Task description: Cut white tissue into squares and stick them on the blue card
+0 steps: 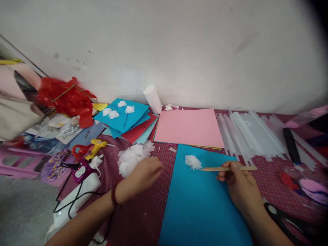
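Observation:
My right hand (239, 182) pinches a flat, pointed wooden stick (214, 168) above the blue sheet (194, 205). The stick's tip is at the lower edge of a white crumpled tissue-paper tuft (193, 162) on the sheet's upper part. To the left of that sheet, my left hand (147, 174) hovers with fingers curled together; whether anything is in them is hidden. Just behind it lies a loose pile of white tissue-paper pieces (132, 159), partly covered by the hand.
Blue sheets (120, 119) with white tufts lie stacked at the back left beside a white roll (153, 99). Pink paper (189, 126) and translucent glue sticks (246, 136) line the wall. A yellow glue gun (96, 148), power strip (77, 200) and scissors (284, 218) flank the workspace.

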The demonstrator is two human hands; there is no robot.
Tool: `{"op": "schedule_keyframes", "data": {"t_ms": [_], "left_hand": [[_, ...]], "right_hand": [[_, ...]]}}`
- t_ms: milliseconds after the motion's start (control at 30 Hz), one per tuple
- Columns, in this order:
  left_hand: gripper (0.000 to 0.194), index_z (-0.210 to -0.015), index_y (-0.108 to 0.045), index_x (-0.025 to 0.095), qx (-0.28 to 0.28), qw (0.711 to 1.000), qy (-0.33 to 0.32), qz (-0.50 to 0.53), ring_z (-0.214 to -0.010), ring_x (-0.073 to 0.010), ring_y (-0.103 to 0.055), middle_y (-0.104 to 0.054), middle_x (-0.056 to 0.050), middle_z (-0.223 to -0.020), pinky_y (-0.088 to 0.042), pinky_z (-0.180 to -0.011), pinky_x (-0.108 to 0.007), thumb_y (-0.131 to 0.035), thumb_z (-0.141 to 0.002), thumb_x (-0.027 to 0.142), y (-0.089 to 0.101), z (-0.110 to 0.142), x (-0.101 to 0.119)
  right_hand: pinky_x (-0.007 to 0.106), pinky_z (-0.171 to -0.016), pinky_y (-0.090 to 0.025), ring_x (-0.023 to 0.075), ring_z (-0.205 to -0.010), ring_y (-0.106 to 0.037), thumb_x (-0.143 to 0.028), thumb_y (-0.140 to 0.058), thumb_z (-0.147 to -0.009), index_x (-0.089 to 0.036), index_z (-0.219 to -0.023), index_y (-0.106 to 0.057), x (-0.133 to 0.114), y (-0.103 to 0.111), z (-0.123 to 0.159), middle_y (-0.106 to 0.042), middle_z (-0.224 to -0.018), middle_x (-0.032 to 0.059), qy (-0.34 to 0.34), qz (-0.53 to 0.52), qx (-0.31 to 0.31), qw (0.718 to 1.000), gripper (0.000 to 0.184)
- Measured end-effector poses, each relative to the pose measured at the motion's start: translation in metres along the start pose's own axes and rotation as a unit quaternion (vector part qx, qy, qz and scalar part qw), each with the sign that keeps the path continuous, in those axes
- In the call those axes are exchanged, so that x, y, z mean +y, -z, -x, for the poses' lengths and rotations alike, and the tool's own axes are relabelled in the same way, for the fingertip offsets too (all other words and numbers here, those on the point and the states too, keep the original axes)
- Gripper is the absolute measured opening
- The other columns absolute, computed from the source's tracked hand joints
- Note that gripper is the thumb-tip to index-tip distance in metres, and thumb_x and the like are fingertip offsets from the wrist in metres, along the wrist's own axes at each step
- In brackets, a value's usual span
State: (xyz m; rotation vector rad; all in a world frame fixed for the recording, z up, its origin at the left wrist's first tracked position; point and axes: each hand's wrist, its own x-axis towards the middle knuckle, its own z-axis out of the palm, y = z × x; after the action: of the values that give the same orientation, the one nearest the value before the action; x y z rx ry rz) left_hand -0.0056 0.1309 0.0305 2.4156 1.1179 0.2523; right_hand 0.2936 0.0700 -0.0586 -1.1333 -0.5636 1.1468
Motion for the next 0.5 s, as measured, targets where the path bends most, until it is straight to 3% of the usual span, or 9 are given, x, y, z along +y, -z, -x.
{"op": "schedule_keyframes", "data": {"t_ms": [100, 200, 333, 433, 500], "left_hand": [[0.017, -0.085, -0.066, 0.02, 0.1, 0.992, 0.058, -0.042, -0.081, -0.0221, -0.057, -0.062, -0.007, -0.08, -0.044, -0.075, -0.036, -0.049, -0.085, 0.018, 0.029, -0.009, -0.047], [0.018, -0.093, -0.069, 0.019, 0.086, 0.986, 0.066, -0.13, -0.093, -0.024, -0.055, -0.062, -0.009, -0.093, -0.042, -0.086, -0.041, -0.055, -0.081, 0.021, 0.043, -0.022, -0.071], [0.012, -0.082, -0.071, 0.022, 0.047, 0.978, 0.063, -0.193, -0.116, -0.031, -0.047, -0.057, -0.01, -0.123, -0.034, -0.097, -0.052, -0.062, -0.075, 0.018, 0.039, -0.03, -0.075], [0.013, -0.066, -0.067, 0.019, 0.082, 0.975, 0.058, -0.199, -0.115, -0.0313, -0.049, -0.061, -0.012, -0.117, -0.035, -0.097, -0.051, -0.06, -0.077, 0.016, 0.042, -0.029, -0.069], [0.013, -0.068, -0.066, 0.019, 0.122, 0.974, 0.04, -0.184, -0.11, -0.0297, -0.053, -0.063, -0.013, -0.109, -0.038, -0.094, -0.048, -0.059, -0.079, 0.019, 0.051, -0.027, -0.059]], "right_hand": [[0.026, -0.05, -0.049, 0.0148, -0.05, -0.056, -0.044, -0.06, -0.084, -0.022, -0.078, -0.064, 0.002, 0.0, 0.0, -0.061, -0.055, 0.0007, 0.006, 0.006, 0.005, 1.0, 0.023], [0.025, -0.05, -0.048, 0.015, -0.052, -0.056, -0.043, -0.059, -0.086, -0.022, -0.078, -0.065, 0.002, 0.0, 0.001, -0.061, -0.056, 0.0006, 0.007, 0.008, 0.007, 1.0, 0.023], [0.025, -0.052, -0.048, 0.0144, -0.053, -0.056, -0.043, -0.059, -0.086, -0.022, -0.079, -0.065, 0.001, 0.0, 0.001, -0.061, -0.057, 0.0001, 0.003, 0.004, 0.002, 1.0, 0.023], [0.024, -0.051, -0.047, 0.0136, -0.051, -0.056, -0.043, -0.058, -0.087, -0.021, -0.079, -0.064, 0.0, -0.001, 0.002, -0.061, -0.055, -0.0007, 0.007, 0.001, -0.005, 1.0, 0.023], [0.024, -0.049, -0.045, 0.0132, -0.049, -0.056, -0.043, -0.058, -0.087, -0.021, -0.081, -0.063, -0.001, -0.003, 0.003, -0.063, -0.055, -0.001, 0.015, 0.002, -0.022, 1.0, 0.023]]}}
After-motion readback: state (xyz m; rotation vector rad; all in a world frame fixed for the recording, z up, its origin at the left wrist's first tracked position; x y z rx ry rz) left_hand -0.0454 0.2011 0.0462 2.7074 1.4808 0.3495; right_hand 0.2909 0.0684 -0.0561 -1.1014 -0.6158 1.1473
